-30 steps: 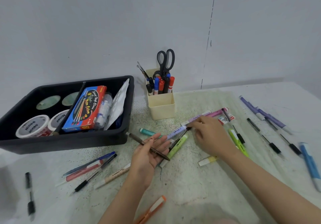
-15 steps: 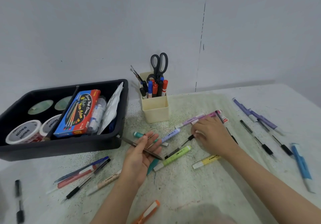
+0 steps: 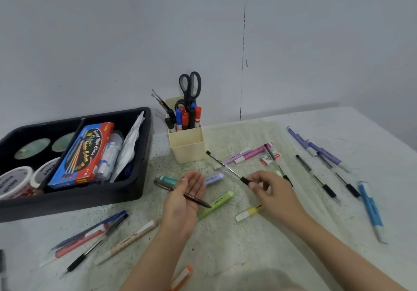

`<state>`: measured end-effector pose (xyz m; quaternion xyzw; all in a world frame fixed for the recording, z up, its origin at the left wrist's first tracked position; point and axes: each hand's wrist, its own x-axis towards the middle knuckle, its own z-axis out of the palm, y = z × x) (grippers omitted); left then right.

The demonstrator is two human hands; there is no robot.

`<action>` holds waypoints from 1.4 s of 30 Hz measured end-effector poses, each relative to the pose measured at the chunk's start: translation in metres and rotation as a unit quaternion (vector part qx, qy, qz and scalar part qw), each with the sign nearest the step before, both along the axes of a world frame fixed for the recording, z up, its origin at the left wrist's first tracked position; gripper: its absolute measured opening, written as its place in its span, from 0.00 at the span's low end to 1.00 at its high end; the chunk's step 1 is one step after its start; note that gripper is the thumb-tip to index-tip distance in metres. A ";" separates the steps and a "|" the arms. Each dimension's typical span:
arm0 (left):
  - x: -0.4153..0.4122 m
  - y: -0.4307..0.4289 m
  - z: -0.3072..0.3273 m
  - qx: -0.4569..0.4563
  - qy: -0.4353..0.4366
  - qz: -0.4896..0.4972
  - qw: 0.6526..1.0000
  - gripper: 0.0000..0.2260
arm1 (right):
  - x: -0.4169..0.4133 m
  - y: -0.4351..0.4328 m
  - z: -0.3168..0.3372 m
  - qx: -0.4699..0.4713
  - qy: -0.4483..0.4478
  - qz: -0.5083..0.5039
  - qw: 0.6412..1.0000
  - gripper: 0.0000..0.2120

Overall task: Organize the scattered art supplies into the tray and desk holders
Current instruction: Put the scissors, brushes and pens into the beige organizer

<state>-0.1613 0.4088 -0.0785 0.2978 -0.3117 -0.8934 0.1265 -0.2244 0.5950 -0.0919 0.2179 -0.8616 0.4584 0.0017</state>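
My left hand (image 3: 184, 202) lies palm up at the table's middle, a dark brown pen (image 3: 180, 192) resting across its fingers. My right hand (image 3: 270, 189) pinches the black grip of a clear ballpoint pen (image 3: 225, 165), lifted and pointing toward the cream pen holder (image 3: 187, 146). The holder has scissors and markers standing in it. The black tray (image 3: 67, 200) at the left holds a paint box, tape rolls and tubes. Around both hands lie a green highlighter (image 3: 216, 203), a yellow one (image 3: 248, 213), a purple one (image 3: 214, 178) and pink markers (image 3: 250, 153).
Purple markers (image 3: 316, 148), black-grip pens (image 3: 316, 175) and a blue pen (image 3: 371, 207) lie at the right. Blue, red and black pens plus a beige marker (image 3: 128, 241) lie at the front left. An orange marker (image 3: 181, 277) sits by the near edge. A wall stands behind.
My right hand has picked a clear black-grip pen up from among the markers and lifted it. My left hand keeps the brown pen across its open palm.
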 end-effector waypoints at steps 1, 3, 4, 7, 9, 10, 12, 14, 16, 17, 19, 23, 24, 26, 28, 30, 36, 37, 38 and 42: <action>-0.002 0.006 0.002 0.002 0.001 -0.025 1.000 0.12 | 0.008 -0.001 0.002 -0.025 -0.009 0.002 1.000 0.14; -0.005 0.022 0.005 0.018 0.013 -0.096 0.995 0.11 | 0.020 -0.003 0.004 -0.036 -0.007 0.026 0.999 0.13; -0.006 0.030 0.005 0.029 0.019 -0.129 0.991 0.11 | 0.024 -0.003 0.006 -0.029 -0.001 0.041 0.999 0.12; -0.012 0.047 0.004 0.034 0.020 -0.164 0.986 0.11 | 0.022 0.002 0.012 -0.042 0.013 0.050 0.998 0.09; -0.016 0.053 0.003 0.048 0.017 -0.157 0.986 0.11 | 0.011 0.015 0.009 -0.032 0.033 -0.025 0.999 0.08; -0.018 0.054 0.003 0.055 0.016 -0.153 0.987 0.11 | 0.004 0.023 0.008 0.023 0.048 -0.079 0.996 0.06; -0.021 0.055 0.004 0.062 0.012 -0.148 0.987 0.10 | -0.011 0.039 0.007 0.167 0.064 -0.167 0.969 0.05; -0.022 0.058 0.003 0.062 0.007 -0.149 0.987 0.11 | -0.021 0.051 0.007 0.244 0.040 -0.194 0.949 0.09; -0.025 0.062 0.003 0.063 0.002 -0.151 0.987 0.11 | -0.026 0.056 0.009 0.258 0.019 -0.193 0.947 0.10; -0.026 0.065 0.003 0.066 0.000 -0.151 0.986 0.11 | -0.028 0.058 0.009 0.261 0.019 -0.187 0.947 0.11; -0.030 0.070 0.002 0.065 -0.003 -0.152 0.986 0.11 | -0.031 0.061 0.010 0.249 0.016 -0.172 0.953 0.10; -0.038 0.083 -0.001 0.050 -0.010 -0.158 0.986 0.12 | -0.035 0.059 0.013 0.231 0.008 -0.135 0.964 0.07; -0.040 0.086 -0.002 0.048 -0.011 -0.158 0.986 0.12 | -0.036 0.059 0.013 0.238 0.010 -0.127 0.963 0.07; -0.045 0.090 -0.002 0.047 -0.011 -0.155 0.987 0.12 | -0.038 0.057 0.014 0.234 0.002 -0.127 0.964 0.07; -0.049 0.093 -0.003 0.043 -0.010 -0.153 0.987 0.12 | -0.038 0.059 0.014 0.198 -0.006 -0.152 0.968 0.07; -0.052 0.096 -0.004 0.039 -0.009 -0.159 0.986 0.12 | -0.035 0.062 0.015 0.126 0.001 -0.185 0.975 0.06; -0.059 0.112 -0.001 0.022 0.011 -0.189 0.982 0.16 | -0.021 0.068 0.023 0.068 0.016 -0.035 0.997 0.04; -0.060 0.115 -0.001 0.015 0.013 -0.191 0.981 0.15 | -0.021 0.070 0.023 0.073 0.019 -0.013 0.997 0.04; -0.062 0.116 -0.001 0.012 0.013 -0.190 0.982 0.13 | -0.022 0.073 0.024 0.068 0.021 -0.005 0.997 0.04; -0.066 0.118 -0.004 0.031 -0.003 -0.166 0.986 0.09 | -0.032 0.093 0.025 0.106 0.061 -0.104 0.987 0.04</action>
